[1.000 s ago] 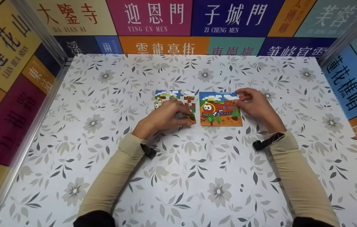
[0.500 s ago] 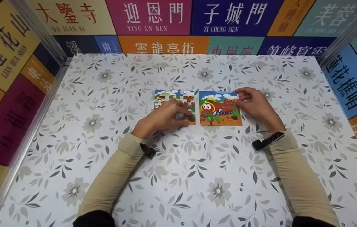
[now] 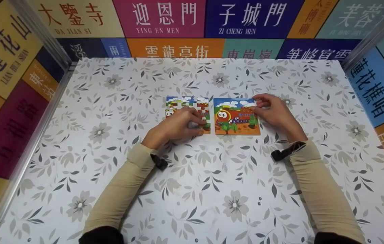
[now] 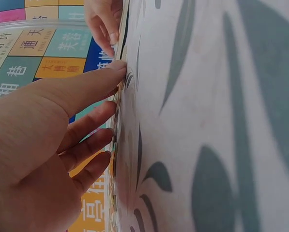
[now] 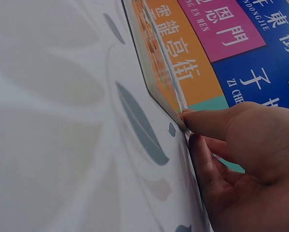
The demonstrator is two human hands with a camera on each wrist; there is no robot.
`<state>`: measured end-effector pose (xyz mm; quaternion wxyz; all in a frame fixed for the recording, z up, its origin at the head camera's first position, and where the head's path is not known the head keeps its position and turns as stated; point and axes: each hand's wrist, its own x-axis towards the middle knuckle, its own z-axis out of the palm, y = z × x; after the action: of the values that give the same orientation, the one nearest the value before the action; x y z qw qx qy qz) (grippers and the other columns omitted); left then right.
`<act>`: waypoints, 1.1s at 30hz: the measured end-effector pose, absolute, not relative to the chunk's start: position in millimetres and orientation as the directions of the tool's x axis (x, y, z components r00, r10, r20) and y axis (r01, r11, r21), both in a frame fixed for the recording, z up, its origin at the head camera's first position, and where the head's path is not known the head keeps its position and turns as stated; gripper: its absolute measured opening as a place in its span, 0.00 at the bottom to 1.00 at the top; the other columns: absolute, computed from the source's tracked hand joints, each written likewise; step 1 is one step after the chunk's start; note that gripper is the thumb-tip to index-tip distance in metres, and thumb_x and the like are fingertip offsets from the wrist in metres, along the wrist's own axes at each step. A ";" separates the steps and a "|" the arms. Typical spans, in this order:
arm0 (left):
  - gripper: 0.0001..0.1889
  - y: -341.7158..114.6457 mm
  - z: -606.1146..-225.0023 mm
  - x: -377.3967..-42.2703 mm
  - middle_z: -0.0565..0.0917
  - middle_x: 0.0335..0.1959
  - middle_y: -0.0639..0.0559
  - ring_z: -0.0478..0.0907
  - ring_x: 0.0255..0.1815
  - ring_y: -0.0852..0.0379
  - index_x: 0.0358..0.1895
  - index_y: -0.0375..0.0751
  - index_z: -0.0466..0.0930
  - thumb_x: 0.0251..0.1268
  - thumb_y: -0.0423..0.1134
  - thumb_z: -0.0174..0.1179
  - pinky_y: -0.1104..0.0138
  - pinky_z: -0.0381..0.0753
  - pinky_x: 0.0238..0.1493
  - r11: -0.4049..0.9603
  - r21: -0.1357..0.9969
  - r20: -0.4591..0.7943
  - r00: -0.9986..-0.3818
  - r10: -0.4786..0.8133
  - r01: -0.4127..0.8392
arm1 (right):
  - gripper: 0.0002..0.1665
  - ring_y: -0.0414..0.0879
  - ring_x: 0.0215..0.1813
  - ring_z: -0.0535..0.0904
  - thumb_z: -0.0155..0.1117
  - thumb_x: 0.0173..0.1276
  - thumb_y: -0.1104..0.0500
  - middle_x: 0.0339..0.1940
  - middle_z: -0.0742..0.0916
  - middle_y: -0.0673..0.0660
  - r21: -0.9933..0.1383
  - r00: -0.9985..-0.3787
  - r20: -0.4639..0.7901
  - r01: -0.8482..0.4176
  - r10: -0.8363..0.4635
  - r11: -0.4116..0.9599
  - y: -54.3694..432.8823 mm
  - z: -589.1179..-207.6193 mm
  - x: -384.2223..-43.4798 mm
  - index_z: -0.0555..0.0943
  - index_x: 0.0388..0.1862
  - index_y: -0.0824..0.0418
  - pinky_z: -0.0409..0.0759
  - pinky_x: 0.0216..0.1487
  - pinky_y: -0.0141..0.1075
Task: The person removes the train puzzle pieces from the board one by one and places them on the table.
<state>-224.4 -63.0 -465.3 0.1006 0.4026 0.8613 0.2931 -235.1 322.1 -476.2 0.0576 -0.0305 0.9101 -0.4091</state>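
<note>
Two square jigsaw pictures lie side by side near the table's middle. The left jigsaw puzzle point(image 3: 203, 107) shows a broken-up pattern of mixed colours with white patches. My left hand point(image 3: 178, 123) lies over it and hides its lower left part; in the left wrist view the thumb and fingertips point(image 4: 105, 111) rest on its thin top. The right jigsaw puzzle point(image 3: 236, 117) carries a whole picture of a red cartoon train with eyes, clouds and cactuses. With thumb and index finger, my right hand point(image 3: 273, 112) pinches this one's right edge; the right wrist view shows the thumb at its corner.
A white tablecloth point(image 3: 192, 189) with grey flowers and leaves covers the table. Colourful panels point(image 3: 164, 20) with Chinese lettering stand along the back and both sides. Metal frame posts point(image 3: 56, 40) rise at the back corners.
</note>
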 end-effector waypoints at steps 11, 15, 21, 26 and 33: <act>0.20 -67.1 -462.5 -224.5 0.88 0.58 0.47 0.81 0.61 0.49 0.62 0.44 0.91 0.71 0.46 0.75 0.54 0.79 0.67 0.528 0.582 0.071 -0.685 0.725 0.619 | 0.29 0.54 0.63 0.83 0.70 0.79 0.56 0.63 0.84 0.65 -0.751 -0.991 -0.093 0.007 -0.096 0.660 317.6 -474.3 -238.8 0.78 0.75 0.58 0.77 0.68 0.44; 0.21 -67.5 -463.2 -225.6 0.89 0.55 0.47 0.81 0.59 0.49 0.61 0.44 0.91 0.70 0.49 0.75 0.54 0.79 0.65 0.522 0.572 0.097 -0.685 0.722 0.633 | 0.29 0.54 0.63 0.83 0.71 0.78 0.55 0.62 0.85 0.65 -0.751 -0.992 -0.089 0.004 -0.095 0.661 316.0 -473.5 -240.1 0.79 0.75 0.58 0.77 0.66 0.41; 0.25 -55.9 -458.9 -226.0 0.89 0.52 0.45 0.82 0.55 0.46 0.62 0.42 0.90 0.70 0.53 0.75 0.52 0.79 0.63 0.508 0.527 0.160 -0.667 0.728 0.681 | 0.29 0.54 0.64 0.83 0.70 0.79 0.55 0.62 0.85 0.64 -0.749 -0.991 -0.098 0.011 -0.095 0.662 316.0 -472.8 -240.4 0.78 0.75 0.58 0.77 0.69 0.45; 0.21 -30.5 -453.5 -223.8 0.92 0.52 0.46 0.84 0.55 0.46 0.60 0.42 0.91 0.73 0.51 0.72 0.54 0.80 0.63 0.460 0.548 0.181 -0.636 0.750 0.699 | 0.29 0.56 0.65 0.83 0.69 0.79 0.57 0.63 0.84 0.65 -0.750 -0.991 -0.092 0.002 -0.102 0.661 317.8 -473.7 -238.6 0.78 0.76 0.58 0.77 0.72 0.49; 0.22 8.1 -453.1 -215.5 0.90 0.59 0.49 0.83 0.61 0.51 0.64 0.44 0.88 0.73 0.49 0.73 0.58 0.77 0.71 0.483 0.489 0.132 -0.609 0.782 0.727 | 0.29 0.55 0.63 0.84 0.70 0.79 0.54 0.63 0.85 0.64 -0.739 -0.992 -0.089 0.007 -0.087 0.674 319.4 -476.9 -236.8 0.79 0.75 0.58 0.78 0.67 0.45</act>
<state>-215.5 8.1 -453.1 0.0543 0.4390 0.8593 0.2568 -236.8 319.4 -476.9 0.0584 -0.0221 0.9130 -0.4032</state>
